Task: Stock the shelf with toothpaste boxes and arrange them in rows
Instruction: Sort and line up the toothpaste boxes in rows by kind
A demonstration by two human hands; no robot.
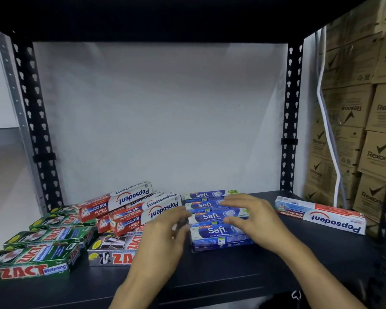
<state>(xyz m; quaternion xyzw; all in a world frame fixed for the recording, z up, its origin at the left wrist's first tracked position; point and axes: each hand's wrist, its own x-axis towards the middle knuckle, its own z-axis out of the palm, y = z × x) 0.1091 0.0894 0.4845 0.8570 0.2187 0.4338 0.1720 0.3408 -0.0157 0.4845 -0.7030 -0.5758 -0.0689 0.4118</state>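
Two hands bracket a column of blue Safi toothpaste boxes [212, 217] lying flat, one behind the other, on a black metal shelf [265, 275]. The right hand [254, 217] rests across their right halves, its fingers nearly straight and gripping nothing. The left hand [165, 235], motion-blurred, is at their left ends with fingers loosely spread; whether it touches them cannot be told.

The boxes look light and stiff. Their glossy card is likely to slide on the smooth shelf and on neighbouring boxes, and the thin walls would dent under a hard squeeze. Flat fingers against the short ends, or a light pinch across the long sides, seem the safest hold.

Just left of the left hand, red-and-white Pepsodent boxes [129, 208] lie piled askew. A silver Zact box [112, 250] sits beside that wrist, with green Zact boxes [40, 250] farther left. Well right of the right hand, a lone Pepsodent box [321, 216] lies at an angle. Beyond the hands are a white wall [154, 108] and perforated black uprights [291, 119]. Rexona cartons [370, 134] are stacked past the right upright.
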